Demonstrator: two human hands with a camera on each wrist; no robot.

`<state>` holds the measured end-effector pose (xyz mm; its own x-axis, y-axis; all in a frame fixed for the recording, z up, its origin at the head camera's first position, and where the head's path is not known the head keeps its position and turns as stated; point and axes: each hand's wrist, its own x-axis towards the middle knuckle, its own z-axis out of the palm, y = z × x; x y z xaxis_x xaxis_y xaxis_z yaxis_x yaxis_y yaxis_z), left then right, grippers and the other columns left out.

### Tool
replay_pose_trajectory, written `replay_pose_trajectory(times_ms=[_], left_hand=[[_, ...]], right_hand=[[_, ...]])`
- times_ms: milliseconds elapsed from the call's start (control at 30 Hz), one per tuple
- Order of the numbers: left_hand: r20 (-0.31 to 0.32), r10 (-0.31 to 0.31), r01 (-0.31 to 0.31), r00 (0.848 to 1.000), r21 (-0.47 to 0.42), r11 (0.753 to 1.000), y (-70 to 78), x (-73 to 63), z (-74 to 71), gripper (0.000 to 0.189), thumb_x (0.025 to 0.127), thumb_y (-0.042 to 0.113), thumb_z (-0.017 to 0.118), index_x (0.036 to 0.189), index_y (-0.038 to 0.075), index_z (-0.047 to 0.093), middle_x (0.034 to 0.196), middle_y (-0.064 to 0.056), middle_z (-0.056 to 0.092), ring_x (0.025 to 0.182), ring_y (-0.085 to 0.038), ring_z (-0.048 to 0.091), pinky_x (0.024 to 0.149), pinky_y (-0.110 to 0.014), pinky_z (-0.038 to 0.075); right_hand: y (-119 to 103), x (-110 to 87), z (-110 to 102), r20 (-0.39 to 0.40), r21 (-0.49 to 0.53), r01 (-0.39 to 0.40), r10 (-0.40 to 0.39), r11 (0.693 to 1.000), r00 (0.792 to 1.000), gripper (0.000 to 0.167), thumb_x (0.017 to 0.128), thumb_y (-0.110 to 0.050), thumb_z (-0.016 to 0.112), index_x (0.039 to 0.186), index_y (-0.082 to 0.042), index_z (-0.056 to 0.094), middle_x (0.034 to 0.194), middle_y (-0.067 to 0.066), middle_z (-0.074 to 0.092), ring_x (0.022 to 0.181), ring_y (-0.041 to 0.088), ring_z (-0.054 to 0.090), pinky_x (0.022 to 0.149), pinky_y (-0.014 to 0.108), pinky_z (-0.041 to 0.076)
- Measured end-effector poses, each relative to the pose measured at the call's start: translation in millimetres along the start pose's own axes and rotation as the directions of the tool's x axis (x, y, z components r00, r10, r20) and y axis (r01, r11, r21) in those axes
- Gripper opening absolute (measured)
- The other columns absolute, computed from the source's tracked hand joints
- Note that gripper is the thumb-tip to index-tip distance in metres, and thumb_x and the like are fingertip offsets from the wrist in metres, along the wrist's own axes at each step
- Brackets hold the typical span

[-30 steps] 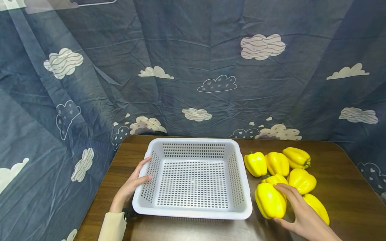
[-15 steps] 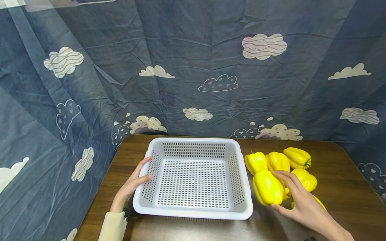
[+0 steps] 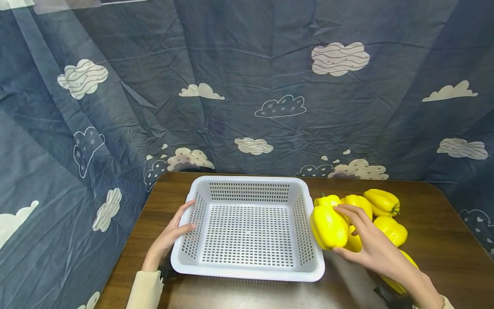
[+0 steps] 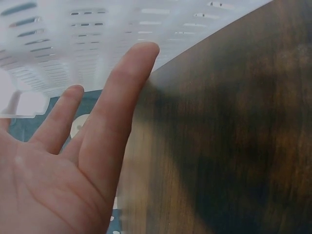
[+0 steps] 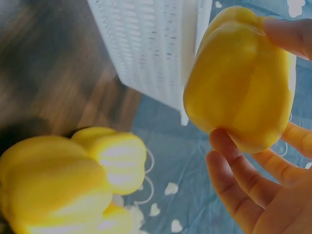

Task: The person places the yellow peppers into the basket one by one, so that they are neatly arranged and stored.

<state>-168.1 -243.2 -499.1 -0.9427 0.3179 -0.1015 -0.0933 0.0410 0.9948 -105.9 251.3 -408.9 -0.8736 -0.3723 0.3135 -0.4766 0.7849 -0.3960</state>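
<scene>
Your right hand (image 3: 368, 244) pinches one yellow pepper (image 3: 329, 227) between thumb and fingers, which are parted around its body with the palm apart from it, and the pepper sits at your fingertips, raised off the tabletop (image 3: 444, 240) at the right rim of the white basket (image 3: 247, 274); whether they touch, I cannot tell. Your left hand (image 3: 167, 239) rests against the basket's left side, fingers spread and fairly straight. Other yellow peppers (image 3: 390, 231) lie between the basket and the tabletop's right edge.
</scene>
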Motion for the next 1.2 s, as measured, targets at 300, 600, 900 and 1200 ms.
replay_pose_trajectory(times_ms=[300,600,900,1200], left_hand=[[0.0,0.009,-0.009,1.0,0.012,1.0,-0.8,1.1,-1.5,0.071,0.092,0.007,0.055,0.151,0.024,0.02,0.153,-0.017,0.013,0.122,-0.046,0.036,0.08,-0.049,0.05],[-0.005,0.009,-0.009,1.0,0.013,1.0,-0.8,0.9,-1.3,0.071,0.092,0.008,0.055,0.151,0.025,0.02,0.152,-0.017,0.013,0.12,-0.044,0.038,0.079,-0.05,0.05],[0.003,0.034,-0.034,0.999,0.03,0.999,-1.3,1.5,-1.4,0.07,0.091,0.004,0.054,0.151,0.019,0.02,0.15,-0.023,0.016,0.118,-0.043,0.04,0.08,-0.051,0.049],[0.006,0.027,-0.027,1.0,0.029,0.999,-0.1,0.8,-1.2,0.069,0.093,0.005,0.053,0.151,0.02,0.02,0.149,-0.023,0.016,0.117,-0.042,0.041,0.079,-0.051,0.05]], right_hand=[[-6,22.6,12,0.022,0.058,0.044,-0.046,0.997,0.999,0.09,0.065,-0.029,0.088,0.139,-0.009,0.04,0.137,0.008,0.039,0.116,0.027,0.043,0.081,0.052,0.049],[-19,43.1,23,0.044,0.105,0.08,-0.085,0.991,0.995,0.087,0.07,-0.034,0.085,0.14,-0.009,0.039,0.138,0.009,0.037,0.117,0.028,0.044,0.083,0.049,0.048],[-34,63.6,33,0.084,0.188,0.126,-0.143,0.974,0.986,0.086,0.072,-0.034,0.083,0.141,-0.01,0.038,0.139,0.008,0.036,0.107,0.02,0.049,0.074,0.033,0.052],[-50,81.5,43,0.1,0.188,0.143,-0.164,0.972,0.981,0.089,0.068,-0.032,0.085,0.141,-0.013,0.039,0.14,0.006,0.036,0.109,0.019,0.05,0.078,0.038,0.05]])
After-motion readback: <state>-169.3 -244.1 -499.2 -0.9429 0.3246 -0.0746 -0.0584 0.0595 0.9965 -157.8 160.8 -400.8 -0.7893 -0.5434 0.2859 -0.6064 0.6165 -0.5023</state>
